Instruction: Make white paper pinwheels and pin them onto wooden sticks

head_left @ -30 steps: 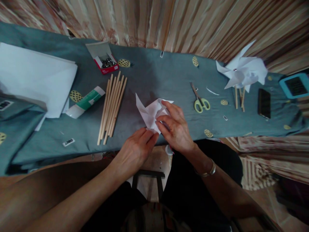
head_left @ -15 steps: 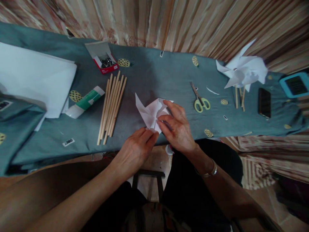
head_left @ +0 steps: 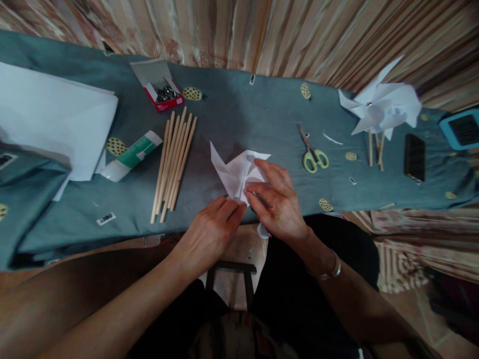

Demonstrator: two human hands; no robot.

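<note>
A white paper pinwheel (head_left: 236, 172), its blades folded and pointed, is held at the near edge of the cloth-covered table. My left hand (head_left: 216, 224) pinches its lower edge between thumb and fingers. On its right side, my right hand (head_left: 279, 199) grips the paper, with thumb and index finger close to the centre and another finger higher up on a blade. The fingers partly cover the middle of the paper, so I cannot make out its centre.
Left of the pinwheel lie wooden sticks (head_left: 172, 167), a glue tube (head_left: 132, 155), an open box of metal fasteners (head_left: 164, 95) and paper sheets (head_left: 56, 119). To the right are scissors (head_left: 313, 154), finished pinwheels (head_left: 385, 107), a phone (head_left: 414, 157) and a blue-framed device (head_left: 462, 130).
Both hands stay on the paper pinwheel, with only a slight shift of the right fingers. The view has moved a little, so things at the right appear slightly further right.
</note>
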